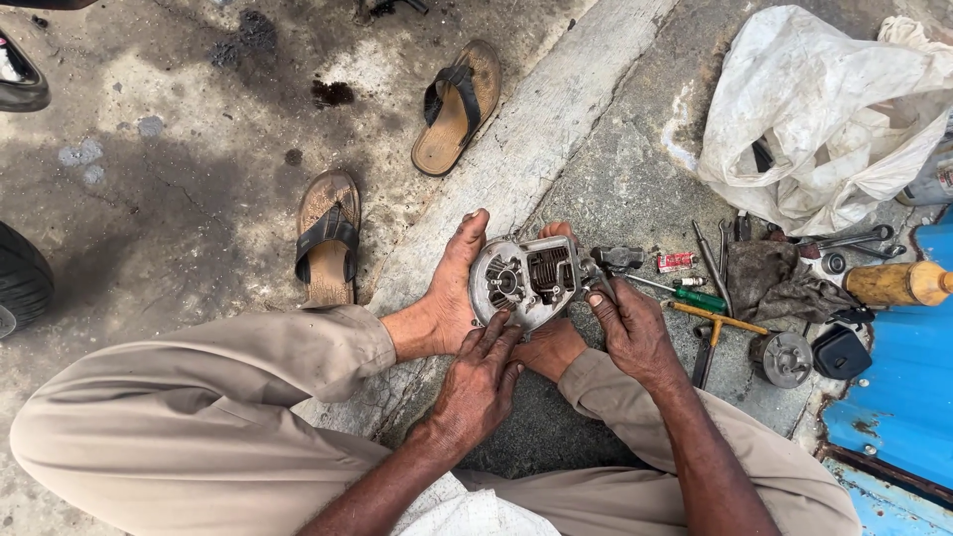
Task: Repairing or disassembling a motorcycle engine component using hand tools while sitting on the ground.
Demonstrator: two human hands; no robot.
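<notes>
A grey metal engine part (524, 280) with cooling fins and round openings stands on the concrete, clamped between my two bare feet (452, 293). My left hand (476, 382) reaches up from below, and its spread fingertips rest on the part's lower rim. My right hand (633, 330) is at the part's right side, closed around a dark metal tool (602, 281) whose tip touches the part's edge. What kind of tool it is cannot be made out.
Two brown sandals (330, 236) (456, 107) lie on the ground to the upper left. On the right are a green-handled screwdriver (695, 297), a T-handle wrench (717, 320), a dirty rag (779, 280), a round metal piece (784, 357), spanners (854, 238), a white plastic bag (824, 109) and a blue metal sheet (908, 387). A tyre (20, 278) is at the left edge.
</notes>
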